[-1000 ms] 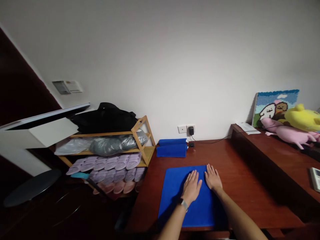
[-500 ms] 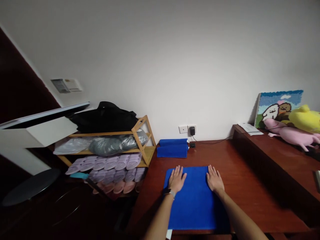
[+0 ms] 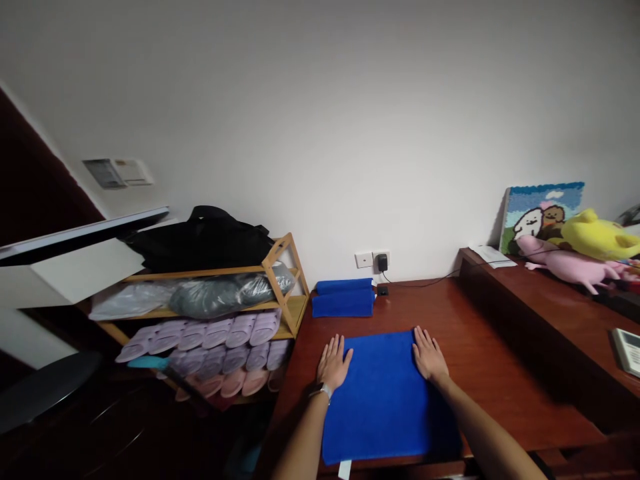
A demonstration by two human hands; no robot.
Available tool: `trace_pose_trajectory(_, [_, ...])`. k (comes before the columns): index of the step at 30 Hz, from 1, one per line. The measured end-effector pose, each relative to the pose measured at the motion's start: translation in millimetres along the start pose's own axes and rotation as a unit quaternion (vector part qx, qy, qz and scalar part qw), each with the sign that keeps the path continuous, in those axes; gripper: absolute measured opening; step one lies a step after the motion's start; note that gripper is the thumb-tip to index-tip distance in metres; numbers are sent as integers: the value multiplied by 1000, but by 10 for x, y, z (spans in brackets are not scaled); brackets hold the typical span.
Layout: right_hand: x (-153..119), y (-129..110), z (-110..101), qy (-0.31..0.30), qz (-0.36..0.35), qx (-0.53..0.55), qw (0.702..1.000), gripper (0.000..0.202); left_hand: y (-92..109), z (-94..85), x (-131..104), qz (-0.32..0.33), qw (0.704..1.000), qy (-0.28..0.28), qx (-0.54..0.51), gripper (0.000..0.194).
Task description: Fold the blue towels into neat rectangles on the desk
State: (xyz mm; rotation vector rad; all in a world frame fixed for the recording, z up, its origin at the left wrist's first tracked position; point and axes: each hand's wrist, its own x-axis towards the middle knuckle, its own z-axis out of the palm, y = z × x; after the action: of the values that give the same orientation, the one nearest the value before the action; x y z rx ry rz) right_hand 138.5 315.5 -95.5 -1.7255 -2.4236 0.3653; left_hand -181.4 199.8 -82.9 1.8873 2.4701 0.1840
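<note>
A blue cloth (image 3: 383,400) lies spread on the reddish-brown wooden table (image 3: 500,393), with a white tag (image 3: 345,469) poking out at its near edge. My left hand (image 3: 334,362), a watch on its wrist, rests flat at the cloth's far left corner with fingers outstretched. At the far right corner, my right hand (image 3: 429,355) lies flat too, its fingers pointing away from me. Neither hand grips anything. Behind the spread cloth, two folded blue cloths (image 3: 343,303) lie by the wall.
A wooden rack (image 3: 287,287) on the left holds a black bag (image 3: 200,237) and rows of slippers (image 3: 240,330). A black plug (image 3: 382,262) sits in the wall socket, its cable running right. Plush toys (image 3: 565,263), a picture (image 3: 540,213) and a calculator (image 3: 627,350) occupy the raised ledge.
My left hand has slid left to the cloth's far left corner. My right hand stays nearly in place at the right corner. The view has shifted slightly right.
</note>
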Motion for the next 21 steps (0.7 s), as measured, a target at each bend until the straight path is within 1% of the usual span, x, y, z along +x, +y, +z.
trace_pose_trajectory(3, [2, -1, 6, -10, -1, -4, 1000, 67, 32, -79, 40, 19, 1000, 5, 18, 79])
trace_pose_trajectory(5, [4, -7, 11, -9, -2, -7, 1000, 67, 188, -128, 93, 43, 999, 17, 22, 78])
trace_pose_trajectory(7, [7, -9, 15, -6, -2, -9, 1000, 67, 496, -132, 151, 77, 997, 33, 7, 75])
trace_pose_trajectory(9, [13, -3, 22, -4, -2, -11, 1000, 67, 929, -65, 191, 125, 991, 46, -22, 73])
trace_pose_trajectory(11, [22, 13, 33, -3, -7, -17, 1000, 67, 1397, 70, 196, 167, 984, 41, -55, 71])
trace_pose_trajectory(12, [26, 23, 41, -5, -11, -21, 1000, 67, 1608, 153, 186, 175, 982, 31, -67, 71])
trace_pose_trajectory(13, [30, 35, 48, -7, -16, -26, 1000, 67, 1786, 236, 171, 179, 981, 22, -76, 72])
trace_pose_trajectory(14, [34, 45, 56, -10, -20, -29, 999, 66, 1921, 313, 153, 179, 980, 13, -80, 72])
trace_pose_trajectory(15, [36, 52, 63, -12, -23, -31, 999, 66, 2006, 377, 134, 178, 981, 6, -82, 72])
trace_pose_trajectory(16, [38, 56, 68, -12, -24, -31, 999, 66, 2038, 424, 118, 179, 980, 2, -82, 71])
trace_pose_trajectory(17, [39, 57, 71, -11, -22, -28, 999, 66, 2013, 450, 104, 181, 980, 0, -80, 70])
trace_pose_trajectory(18, [39, 53, 71, -8, -19, -26, 999, 67, 1935, 454, 92, 181, 980, -1, -78, 69])
trace_pose_trajectory(19, [38, 46, 69, -5, -14, -23, 1000, 67, 1805, 437, 82, 175, 982, -2, -74, 68])
trace_pose_trajectory(21, [34, 28, 57, 0, -6, -18, 1000, 68, 1413, 349, 53, 142, 988, -4, -65, 69])
